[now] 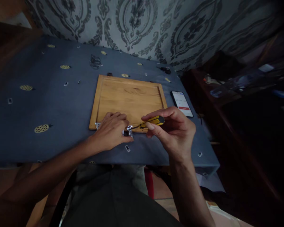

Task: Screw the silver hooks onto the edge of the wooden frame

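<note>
A framed wooden panel (130, 97) lies flat on the table, its near edge towards me. My left hand (111, 129) rests over that edge, fingers curled on the wood. Its thumb and forefinger press around a shiny metal hinge (130, 131). A second metal piece (97, 125) shows at the panel's near left corner, partly covered by the hand. My right hand (174, 129) is closed around a yellow-and-black screwdriver (153, 121), tilted low. The screwdriver's tip meets the hinge; whether a screw sits under it I cannot tell.
On the blue patterned tablecloth (49, 104), a lit phone (182, 104) lies right of the panel. A dark tool-like object (165, 70), a bundle of dark wire-like pieces (94, 62) and a small metal bit (79, 82) lie farther back. A patterned curtain (137, 25) hangs behind.
</note>
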Demonstrator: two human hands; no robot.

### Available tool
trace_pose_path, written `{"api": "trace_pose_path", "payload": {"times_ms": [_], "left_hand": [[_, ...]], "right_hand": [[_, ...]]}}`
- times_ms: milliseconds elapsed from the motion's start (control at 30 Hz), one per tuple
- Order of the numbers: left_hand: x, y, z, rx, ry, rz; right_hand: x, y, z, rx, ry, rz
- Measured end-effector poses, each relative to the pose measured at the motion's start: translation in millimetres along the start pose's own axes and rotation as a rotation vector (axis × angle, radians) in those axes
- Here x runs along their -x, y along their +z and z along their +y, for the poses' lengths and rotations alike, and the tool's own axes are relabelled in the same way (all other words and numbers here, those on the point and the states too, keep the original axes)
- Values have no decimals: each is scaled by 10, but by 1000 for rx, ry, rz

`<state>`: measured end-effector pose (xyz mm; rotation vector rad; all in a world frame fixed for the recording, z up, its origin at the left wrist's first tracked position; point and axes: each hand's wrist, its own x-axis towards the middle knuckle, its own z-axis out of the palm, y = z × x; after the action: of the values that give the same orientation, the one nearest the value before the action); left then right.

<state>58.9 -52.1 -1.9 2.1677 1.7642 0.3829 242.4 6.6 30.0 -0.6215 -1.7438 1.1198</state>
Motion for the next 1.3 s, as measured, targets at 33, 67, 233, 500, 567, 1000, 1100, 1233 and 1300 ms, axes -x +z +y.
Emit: {"api": "trace_pose_path", "payload": {"times_ms": [33,67,233,500,567,1000,1100,1233,1300], "left_hand": [[-1,0,0,0,3,-1],[-2,0,-1,-3,7,-2],[-6,-1,-5,-14,5,-4],[3,-3,4,-14,1,1],[5,-3,2,-13,5,8],[-4,-4,9,-17,-14,6],[-1,0,5,-13,-8,9],[0,-6,8,-8,-5,9],[0,-12,14,-11,-9,4]], "right_hand": [[4,-12,-5,-5,8,-16],[8,-27,-9,-4,12,-37],[22,-69,-5,44,26,-86],[91,28,37,84,-77,74],[106,33,30,85,-118,182],[84,56,74,115,-93,259],[80,55,82,104,-86,248],[71,61,100,97,-63,243],[71,66,117,86,-52,235]]}}
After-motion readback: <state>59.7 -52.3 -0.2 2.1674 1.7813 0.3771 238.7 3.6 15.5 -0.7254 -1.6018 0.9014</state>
